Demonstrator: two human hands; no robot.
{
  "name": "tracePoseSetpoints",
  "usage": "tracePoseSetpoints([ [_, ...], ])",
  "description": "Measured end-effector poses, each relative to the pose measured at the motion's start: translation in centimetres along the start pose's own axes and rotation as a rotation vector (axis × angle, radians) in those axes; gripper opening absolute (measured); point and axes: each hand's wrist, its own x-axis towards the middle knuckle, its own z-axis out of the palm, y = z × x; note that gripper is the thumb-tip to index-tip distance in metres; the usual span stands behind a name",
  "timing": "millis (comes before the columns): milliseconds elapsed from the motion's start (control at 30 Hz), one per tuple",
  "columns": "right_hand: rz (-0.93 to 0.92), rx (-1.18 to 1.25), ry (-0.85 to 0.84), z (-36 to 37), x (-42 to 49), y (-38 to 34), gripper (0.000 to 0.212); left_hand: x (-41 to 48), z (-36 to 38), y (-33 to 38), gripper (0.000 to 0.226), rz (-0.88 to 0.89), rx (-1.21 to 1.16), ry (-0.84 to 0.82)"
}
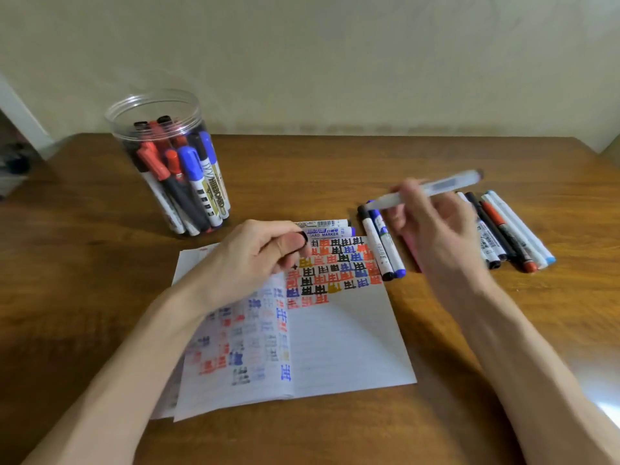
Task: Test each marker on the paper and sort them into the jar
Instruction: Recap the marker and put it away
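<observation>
Grip of right hand [432,226] closed round pale grey plastic marker [436,187], blurred, held over the right half of brown wooden table [302,169]; long axis slanting from far right down to near left, lower end toward white lined paper [345,337] just to the left. On the paper's far edge, left hand [248,260] resting, pinching small black cap [302,241]. Well apart at far left corner, clear plastic jar [117,112] of markers, nearer to left hand.

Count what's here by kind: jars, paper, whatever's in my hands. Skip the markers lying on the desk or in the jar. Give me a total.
jar: 1
paper pad: 1
marker, held in the right hand: 1
black cap, pinched in the left hand: 1
Total: 4
</observation>
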Motion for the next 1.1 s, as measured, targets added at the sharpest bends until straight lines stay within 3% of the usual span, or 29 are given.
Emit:
tracePoseSetpoints([
  [100, 0.000, -0.065, 0.122, -1.9, 0.0, 0.0, 0.044, -0.5, -1.0, -0.6, 0.028, 0.001, -0.086, 0.028],
  [200, 0.043, -0.114, -0.001, -0.6, -1.5, 0.2, 0.043, -0.4, -0.3, 0.1, 0.022, 0.018, -0.002, -0.014],
  [433, 0.105, -0.181, -0.134, 1.6, -4.1, 1.0, 0.015, -0.7, 0.0, -0.7, 0.021, -0.096, 0.208, -0.079],
  [567, 0.143, -0.230, -0.064, 2.2, -5.1, 1.9, 0.005, -0.6, 0.1, -1.0, 0.024, -0.087, 0.347, -0.041],
  [1100, 0.038, -0.429, -0.059, 2.7, -5.4, 2.7, 0.010, -0.4, 0.4, -1.4, 0.025, -0.090, 0.328, -0.010],
])
